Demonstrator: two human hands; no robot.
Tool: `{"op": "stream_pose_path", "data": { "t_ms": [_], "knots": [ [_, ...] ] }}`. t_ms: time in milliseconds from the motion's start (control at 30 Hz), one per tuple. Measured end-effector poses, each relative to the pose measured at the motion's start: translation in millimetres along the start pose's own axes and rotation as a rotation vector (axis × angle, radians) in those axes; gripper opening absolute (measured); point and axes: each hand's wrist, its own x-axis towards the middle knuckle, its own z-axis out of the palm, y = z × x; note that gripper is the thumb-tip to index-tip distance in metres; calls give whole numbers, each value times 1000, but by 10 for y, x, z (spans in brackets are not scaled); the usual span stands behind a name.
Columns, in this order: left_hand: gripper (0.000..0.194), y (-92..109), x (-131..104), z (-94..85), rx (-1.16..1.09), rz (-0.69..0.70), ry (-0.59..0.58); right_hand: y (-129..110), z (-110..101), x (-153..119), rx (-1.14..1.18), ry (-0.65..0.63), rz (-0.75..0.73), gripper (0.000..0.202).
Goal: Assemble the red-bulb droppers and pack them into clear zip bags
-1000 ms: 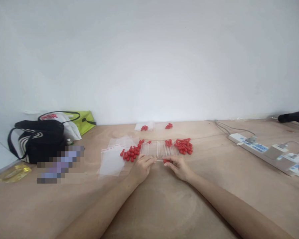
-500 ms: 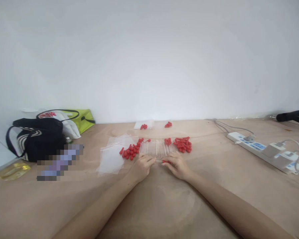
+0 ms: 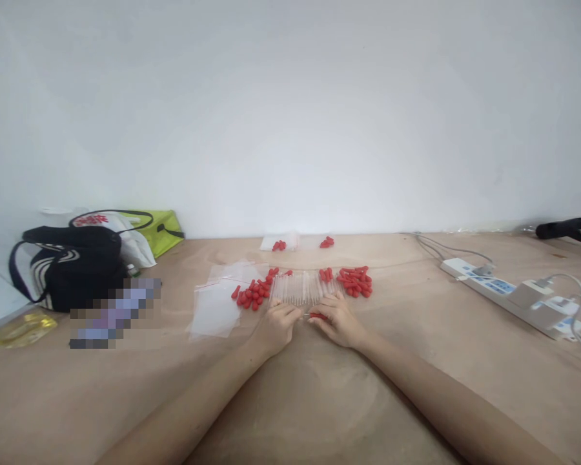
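Note:
My left hand (image 3: pixel 275 326) is closed, pinching one end of a thin clear tube (image 3: pixel 306 316), most of which its fingers hide. Close on its right, my right hand (image 3: pixel 336 321) is wrapped round a red rubber dropper bulb (image 3: pixel 318 316). Tube and bulb lie in one line, and only a short stretch of tube shows between the hands. Just beyond both hands is a row of thin clear tubes (image 3: pixel 297 287) laid side by side. Loose red bulbs form a left pile (image 3: pixel 252 294) and a right pile (image 3: pixel 356 281), with a few more bulbs (image 3: pixel 326 274) on the tubes.
Clear zip bags (image 3: pixel 216 310) lie left of the tubes. Farther back are small bags (image 3: pixel 295 242) with red bulbs. A black bag (image 3: pixel 77 271), a green bag (image 3: pixel 162 232) and a blurred-out object (image 3: pixel 116 313) stand left. A power strip (image 3: pixel 503 290) with cables lies right.
My right hand has shifted slightly left with the red bulb, towards my left hand. Less of the tube shows between them. My left hand stays nearly in place.

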Motion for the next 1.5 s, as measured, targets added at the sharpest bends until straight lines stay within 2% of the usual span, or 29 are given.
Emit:
{"op": "stream_pose_path", "data": {
  "t_ms": [67, 167, 233, 300, 400, 500, 567, 667, 867, 1100, 1300, 1400, 1500],
  "knots": [
    [23, 15, 13, 21, -26, -43, 12, 20, 15, 7, 147, 45, 49, 19],
    [20, 48, 43, 41, -106, -86, 47, 33, 51, 23, 412, 205, 183, 20],
    [20, 66, 62, 29, -161, -87, 59, 39, 71, 51, 537, 310, 268, 22],
    [19, 70, 75, -4, -185, -102, 60, 71, 61, 103, 619, 359, 338, 26],
    [19, 48, 86, -62, -123, -218, 89, 220, -43, 215, 608, 443, 473, 37],
    [16, 4, 90, -77, -1, -381, 133, 465, -199, 322, 395, 521, 630, 45],
    [13, -21, 89, -62, 50, -446, 137, 617, -266, 376, 220, 466, 717, 40],
    [11, -36, 83, -32, 80, -459, 110, 752, -260, 443, -38, 315, 810, 27],
    [10, -36, 56, -23, 105, -437, 85, 777, -151, 538, -303, 116, 839, 27],
    [11, -22, 121, -38, 160, -475, 46, 751, -337, 356, -398, 48, 769, 28],
    [15, -39, 439, 72, 222, -585, 50, 726, -343, 234, -464, -31, 720, 25],
    [21, -75, 624, 158, 230, -701, -32, 703, -297, 235, -479, -17, 710, 22],
    [24, -110, 752, 205, 226, -791, -148, 689, -282, 234, -453, 56, 701, 20]
  ]
}}
